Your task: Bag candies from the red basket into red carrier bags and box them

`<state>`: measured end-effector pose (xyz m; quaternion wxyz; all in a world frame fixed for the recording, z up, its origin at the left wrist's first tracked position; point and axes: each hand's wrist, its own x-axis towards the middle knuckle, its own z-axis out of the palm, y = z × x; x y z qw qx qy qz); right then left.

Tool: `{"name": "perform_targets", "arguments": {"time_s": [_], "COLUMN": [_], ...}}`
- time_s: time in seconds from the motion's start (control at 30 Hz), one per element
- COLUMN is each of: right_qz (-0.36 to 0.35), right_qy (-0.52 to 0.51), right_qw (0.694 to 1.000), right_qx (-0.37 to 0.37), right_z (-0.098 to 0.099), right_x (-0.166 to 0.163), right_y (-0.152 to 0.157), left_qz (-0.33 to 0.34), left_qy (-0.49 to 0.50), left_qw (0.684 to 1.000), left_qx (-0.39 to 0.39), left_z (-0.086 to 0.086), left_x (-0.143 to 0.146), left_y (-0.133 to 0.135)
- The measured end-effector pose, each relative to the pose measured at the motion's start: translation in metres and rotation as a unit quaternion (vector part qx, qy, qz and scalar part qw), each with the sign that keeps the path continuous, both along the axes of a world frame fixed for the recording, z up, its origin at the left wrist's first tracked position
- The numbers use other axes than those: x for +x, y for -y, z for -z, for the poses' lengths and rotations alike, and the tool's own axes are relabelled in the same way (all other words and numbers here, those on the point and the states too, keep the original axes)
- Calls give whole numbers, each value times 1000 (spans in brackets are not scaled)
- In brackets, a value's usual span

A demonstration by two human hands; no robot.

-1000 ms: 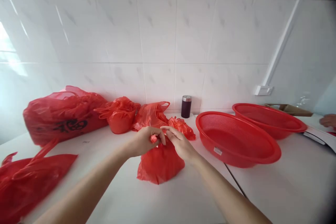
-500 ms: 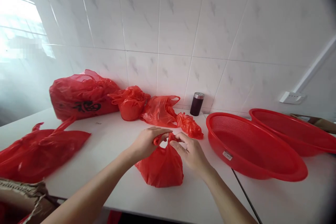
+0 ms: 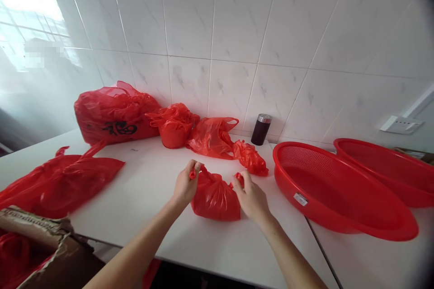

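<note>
A full red plastic bag (image 3: 217,201) rests on the white table (image 3: 142,198) in front of me. My left hand (image 3: 186,183) is closed round one of its twisted handles, at the bag's left. At the right, the other handle is gripped between the fingers of my right hand (image 3: 249,194). Both handles are pulled apart sideways, and the top of the bag is gathered and creased between them. What the bag holds is hidden.
Behind stand a large red bag (image 3: 111,119), several smaller red bags and a dark flask (image 3: 261,129). Two red plastic baskets, the nearer one (image 3: 288,180) beside my right hand, fill the right. A red bag (image 3: 61,185) and a torn cardboard box (image 3: 68,253) are at left.
My hands were close together above the bag and have moved apart, each drawing a handle outward. The bag's top is now lower and tighter. The view has shifted slightly.
</note>
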<state>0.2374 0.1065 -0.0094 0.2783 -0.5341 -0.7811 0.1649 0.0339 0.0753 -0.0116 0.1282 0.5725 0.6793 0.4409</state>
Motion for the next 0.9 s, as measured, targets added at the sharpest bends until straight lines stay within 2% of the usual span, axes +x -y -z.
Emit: {"name": "perform_targets", "arguments": {"time_s": [0.1, 0.2, 0.33, 0.47, 0.57, 0.7, 0.8, 0.9], "right_qz": [-34, -59, -91, -142, -117, -45, -23, -12], "right_qy": [62, 83, 38, -26, -14, 95, 144, 147], "right_qw": [997, 994, 991, 987, 990, 991, 987, 988], "right_qx": [21, 47, 89, 76, 79, 84, 62, 53], "right_z": [6, 12, 13, 20, 34, 51, 57, 61], "right_x": [-23, -28, -19, -8, -2, 0, -3, -6], "right_y": [1, -3, -14, -27, -38, -52, -56, -57], "left_qz": [-1, -5, -1, -10, -27, -37, -34, -27], "left_qy": [-43, -78, -115, -149, -182, -224, -244, -259], "left_qw": [999, 996, 992, 986, 977, 964, 957, 954], "left_qx": [-17, -34, -55, -80, -111, -140, -151, -151], "left_z": [7, 11, 9, 10, 17, 30, 39, 46], "left_x": [12, 9, -4, -14, -19, -22, -20, -18], "left_y": [-14, -27, -36, -38, -41, -53, -64, -71]}}
